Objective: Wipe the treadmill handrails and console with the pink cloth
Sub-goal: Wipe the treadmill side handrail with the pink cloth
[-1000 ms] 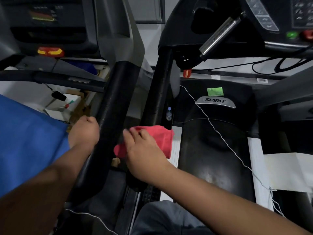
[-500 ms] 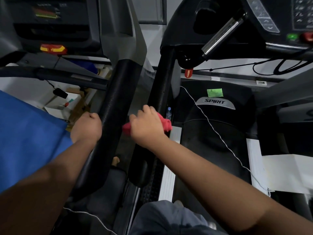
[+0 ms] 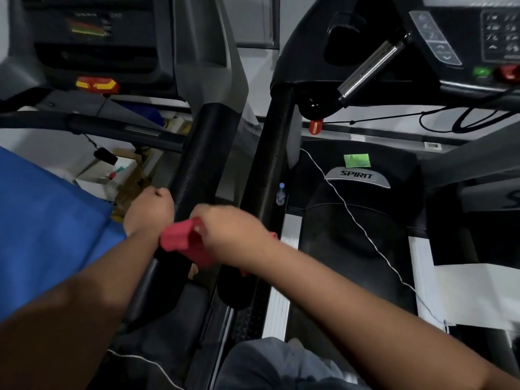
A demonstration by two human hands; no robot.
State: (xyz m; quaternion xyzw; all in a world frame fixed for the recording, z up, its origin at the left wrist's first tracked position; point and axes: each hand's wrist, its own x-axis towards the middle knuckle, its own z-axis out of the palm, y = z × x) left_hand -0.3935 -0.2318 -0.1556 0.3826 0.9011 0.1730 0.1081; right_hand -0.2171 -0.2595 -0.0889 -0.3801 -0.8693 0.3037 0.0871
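Between two treadmills, seen from above w/ my head cam, both my forearms reach down toward a pair of black padded handrails running side by side. My right hand (image 3: 233,235) pinches the pink cloth (image 3: 183,243) in curled fingers, bunched up — it sits in the gap between the rails, touching the left handrail (image 3: 202,164) near its lower end, just beside my left wrist. My left hand (image 3: 150,209) is a closed fist at the outer edge of that same rail; I can't tell if it grips the rail or only rests against it. The right handrail (image 3: 264,175) lies just right of the cloth. The console (image 3: 464,38) w/ its keypad is up top right, well apart from the cloth.

To do this stroke well, I judge the cloth should open out some & wrap over the rail's curve, not stay in a wad — more contact per pass. Long strokes along the rail, firm pressure, incl. the underside. The left fist can steady me. A thin white cord (image 3: 354,218) crosses the belt (image 3: 351,277) nearby; best kept out of the cloth's way. The console looks like it's yet to be reached.
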